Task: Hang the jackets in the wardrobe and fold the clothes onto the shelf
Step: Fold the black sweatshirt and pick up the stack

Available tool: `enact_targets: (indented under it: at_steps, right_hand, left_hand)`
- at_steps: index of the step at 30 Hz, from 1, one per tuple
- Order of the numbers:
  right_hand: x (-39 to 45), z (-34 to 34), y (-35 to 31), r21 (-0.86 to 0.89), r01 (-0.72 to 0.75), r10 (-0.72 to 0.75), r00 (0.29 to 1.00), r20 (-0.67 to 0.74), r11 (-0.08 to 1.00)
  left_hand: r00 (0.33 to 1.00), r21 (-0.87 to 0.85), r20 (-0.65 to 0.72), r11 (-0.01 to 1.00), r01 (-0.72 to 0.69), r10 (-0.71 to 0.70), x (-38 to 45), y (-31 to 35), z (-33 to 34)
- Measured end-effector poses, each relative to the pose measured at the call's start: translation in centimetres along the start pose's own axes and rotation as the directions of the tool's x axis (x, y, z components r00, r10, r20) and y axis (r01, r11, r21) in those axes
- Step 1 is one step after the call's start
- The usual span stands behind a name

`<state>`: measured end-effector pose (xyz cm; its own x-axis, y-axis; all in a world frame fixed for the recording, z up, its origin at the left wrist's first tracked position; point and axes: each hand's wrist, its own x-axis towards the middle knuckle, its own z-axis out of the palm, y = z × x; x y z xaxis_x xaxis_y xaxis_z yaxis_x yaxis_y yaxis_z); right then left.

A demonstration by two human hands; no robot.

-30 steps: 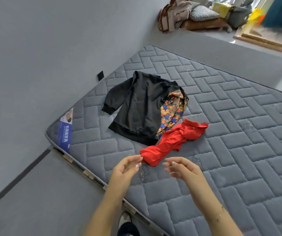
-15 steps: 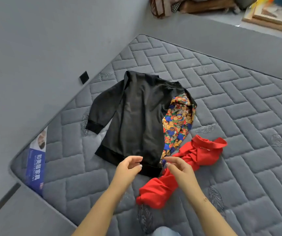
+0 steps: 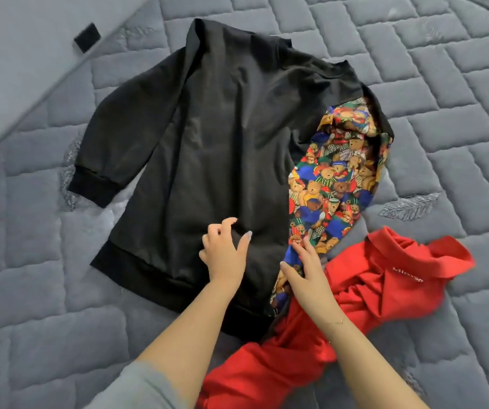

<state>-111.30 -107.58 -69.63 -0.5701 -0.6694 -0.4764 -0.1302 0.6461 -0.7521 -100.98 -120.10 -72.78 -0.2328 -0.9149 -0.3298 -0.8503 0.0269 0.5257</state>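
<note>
**Both hands down on the black top**

The black top (image 3: 219, 149) lies spread flat on the grey quilted mattress (image 3: 443, 143), matte and softly creased, one long sleeve angled out to the left and ending in a ribbed cuff, a wide ribbed band along the hem. The left hand (image 3: 225, 255) is over the cloth near that hem, fingers curled and thumb out, the fabric puckering beneath them; whether it has actually pinched the cloth is hard to make out. The right hand (image 3: 305, 276) lies just beside it, fingers straight and together, resting on the printed cloth (image 3: 337, 184), a glossy strip crowded with teddy bears in blue, red, green and yellow. That print tucks under the top's right edge, so its full shape is hidden. The red shirt (image 3: 384, 296) lies crumpled at lower right, touching the print; white lettering on it is partly folded away and unreadable. Its lower end runs off the frame behind the forearms. A small black square (image 3: 87, 37) sits on the grey wall at upper left.
</note>
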Motion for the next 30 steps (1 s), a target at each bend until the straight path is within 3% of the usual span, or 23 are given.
enact_targets:
  at_steps: [6,10,12,17,21,24,27,30]
  right_hand:
    - [0.6,-0.1,-0.6,0.065,-0.070,0.062,0.992,0.110,0.995]
    - [-0.3,0.4,-1.3,0.019,-0.053,0.051,0.992,0.118,0.998]
    - [-0.9,0.2,-1.7,0.083,-0.104,0.092,0.987,0.129,0.991]
    - [-5.4,2.5,-3.1,0.129,-0.257,0.210,0.932,0.295,0.958]
    - [-10.8,5.4,-4.1,0.021,-0.177,0.154,0.901,0.406,0.984]
    - [-13.8,6.4,-4.9,-0.006,-0.093,0.089,0.927,0.363,0.996]
    - [-15.1,7.0,-5.4,0.029,-0.063,0.051,0.948,0.313,0.998]
    - [-14.8,7.0,-5.6,0.055,-0.023,0.011,0.976,0.216,0.998]
  left_hand:
    - [0.987,-0.296,0.103,0.944,0.147,-0.122,2.3,-0.5,-0.4]
    - [0.981,-0.473,0.193,0.873,0.119,-0.029,1.5,-1.4,-2.5]
    - [0.978,-0.477,0.207,0.873,0.102,-0.001,0.2,-2.0,-4.3]
    - [0.971,-0.377,0.231,0.914,0.150,-0.064,-5.7,-7.4,-9.6]
    - [0.954,-0.174,0.245,0.960,0.217,-0.171,-11.5,-14.7,-15.0]
    - [0.929,0.115,0.262,0.964,0.241,-0.263,-15.8,-19.8,-18.9]
    - [0.896,0.216,0.281,0.933,0.289,-0.343,-18.8,-22.0,-21.4]
    - [0.956,0.212,0.221,0.967,0.144,-0.191,-19.3,-20.4,-21.1]
